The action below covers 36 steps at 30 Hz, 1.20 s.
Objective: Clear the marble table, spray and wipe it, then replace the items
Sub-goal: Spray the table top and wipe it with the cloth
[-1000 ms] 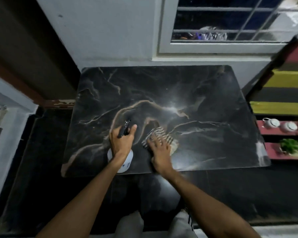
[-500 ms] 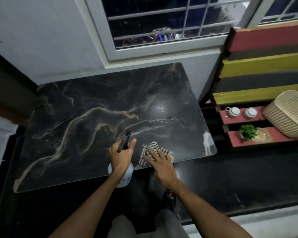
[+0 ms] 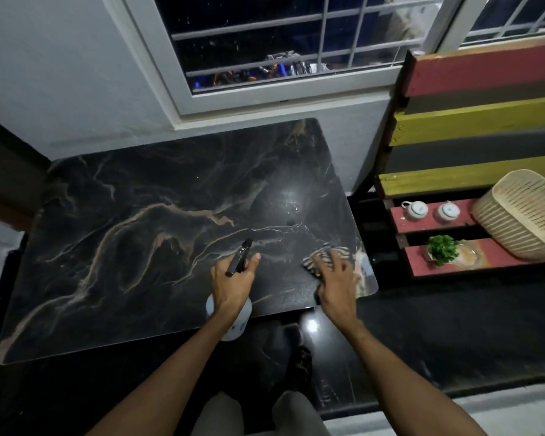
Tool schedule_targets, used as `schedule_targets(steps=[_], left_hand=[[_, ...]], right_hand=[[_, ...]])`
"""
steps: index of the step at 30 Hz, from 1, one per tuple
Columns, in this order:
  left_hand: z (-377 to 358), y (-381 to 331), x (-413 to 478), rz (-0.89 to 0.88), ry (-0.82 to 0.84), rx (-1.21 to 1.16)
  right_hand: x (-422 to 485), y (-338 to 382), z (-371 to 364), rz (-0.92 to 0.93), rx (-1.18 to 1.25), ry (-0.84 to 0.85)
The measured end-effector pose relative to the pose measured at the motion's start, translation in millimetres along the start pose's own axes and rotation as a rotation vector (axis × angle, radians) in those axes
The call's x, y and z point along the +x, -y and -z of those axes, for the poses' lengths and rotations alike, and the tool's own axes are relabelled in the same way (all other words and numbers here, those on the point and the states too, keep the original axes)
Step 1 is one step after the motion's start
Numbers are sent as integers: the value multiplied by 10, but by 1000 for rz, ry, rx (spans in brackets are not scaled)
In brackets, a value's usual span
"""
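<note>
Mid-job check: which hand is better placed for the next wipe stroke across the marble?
Right. The right hand lies flat on the striped cloth at the near right corner of the marble table, so it can likely push it across. The left hand grips the spray bottle, so it is occupied.

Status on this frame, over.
Left hand grips spray bottle. Right hand presses striped cloth on marble table. No obstruction seen.
</note>
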<state>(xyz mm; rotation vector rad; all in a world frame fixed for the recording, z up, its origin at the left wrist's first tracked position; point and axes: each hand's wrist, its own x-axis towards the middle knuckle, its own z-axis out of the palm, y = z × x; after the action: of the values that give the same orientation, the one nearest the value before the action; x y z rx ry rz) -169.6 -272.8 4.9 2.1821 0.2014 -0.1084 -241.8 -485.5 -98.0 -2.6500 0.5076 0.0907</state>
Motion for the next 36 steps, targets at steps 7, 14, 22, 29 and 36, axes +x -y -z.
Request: schedule_targets(steps=[7, 14, 22, 29, 36], left_hand=[[-253, -108, 167, 74, 71, 9], [-263, -26, 732, 29, 79, -57], [278, 70, 1617, -47, -8, -90], [812, 293, 2123, -58, -144, -74], [1188, 558, 2400, -25, -222, -130]], right_hand=[[334, 69, 139, -277, 47, -140], [741, 857, -203, 63, 74, 38], [1625, 1325, -313, -134, 45, -98], [1904, 1975, -661, 365, -25, 96], [1822, 2840, -1061, 479, -6, 153]])
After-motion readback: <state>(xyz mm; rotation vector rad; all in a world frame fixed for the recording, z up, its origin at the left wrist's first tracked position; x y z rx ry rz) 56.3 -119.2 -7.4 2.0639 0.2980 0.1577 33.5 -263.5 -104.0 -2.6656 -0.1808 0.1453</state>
